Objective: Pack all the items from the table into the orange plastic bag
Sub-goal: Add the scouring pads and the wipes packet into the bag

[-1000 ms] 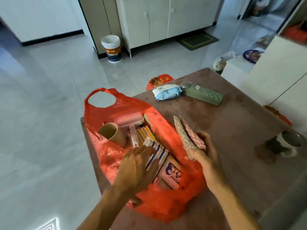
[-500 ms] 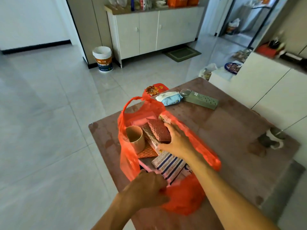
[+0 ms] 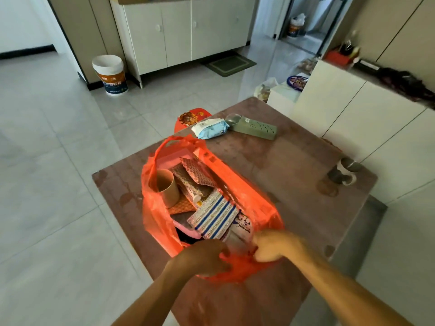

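Your bag is bright translucent orange, glowing red where light passes through. Inside it, a cup is plain tan, a box shows white with dark blue stripes, and two flat packets carry a fine reddish-brown speckled pattern. Beneath you, the tabletop is mottled reddish brown with darker blotches. On it, a soft pack is pale blue and white, and a power strip beside it is muted sage green. The floor is glossy pale grey tile; a bucket there is white with an orange and navy band.
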Available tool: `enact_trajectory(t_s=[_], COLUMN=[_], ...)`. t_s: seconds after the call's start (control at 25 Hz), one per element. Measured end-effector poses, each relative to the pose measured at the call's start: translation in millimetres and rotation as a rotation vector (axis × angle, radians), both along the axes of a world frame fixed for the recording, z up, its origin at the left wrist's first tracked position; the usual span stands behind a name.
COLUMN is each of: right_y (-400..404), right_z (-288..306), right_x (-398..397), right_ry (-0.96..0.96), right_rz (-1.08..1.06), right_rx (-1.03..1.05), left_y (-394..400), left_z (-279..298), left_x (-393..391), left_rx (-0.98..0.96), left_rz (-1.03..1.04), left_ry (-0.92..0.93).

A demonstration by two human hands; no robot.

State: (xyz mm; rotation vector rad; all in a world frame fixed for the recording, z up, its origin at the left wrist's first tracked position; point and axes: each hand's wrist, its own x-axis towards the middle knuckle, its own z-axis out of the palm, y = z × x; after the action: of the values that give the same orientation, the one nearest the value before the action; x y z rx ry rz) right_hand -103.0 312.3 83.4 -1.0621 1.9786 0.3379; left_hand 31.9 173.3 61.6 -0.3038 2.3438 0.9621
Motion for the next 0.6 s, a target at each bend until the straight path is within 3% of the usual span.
enact_trajectory(t_s=[0.08,0.2,0.4,0.48,0.6], right_y=[8,24,29,35,60], right_z=[25,69,99,102,74], right_x=[-10,-23,-41,-49,-86], right_ry=[-0.180,-0.395,-0.283,-0.287,-0.074], right_rz=[-0.053,-0.278,-0.542,-0.730,-1.027], right_rx=[-0.182,-0.580,-1.015,-1.147,-1.187], left_y=[11,17,23,25,37], left_z=[5,17,72,89,99], left_x=[-10,-16,-32,-45,-73], left_rx=[0.067,0.343,0.646,0.670,0.608], left_rz=[0.003,0.207,0.479,0.528,0.467], left_ry=[0.056,0.228,0.550,0.648,0.710])
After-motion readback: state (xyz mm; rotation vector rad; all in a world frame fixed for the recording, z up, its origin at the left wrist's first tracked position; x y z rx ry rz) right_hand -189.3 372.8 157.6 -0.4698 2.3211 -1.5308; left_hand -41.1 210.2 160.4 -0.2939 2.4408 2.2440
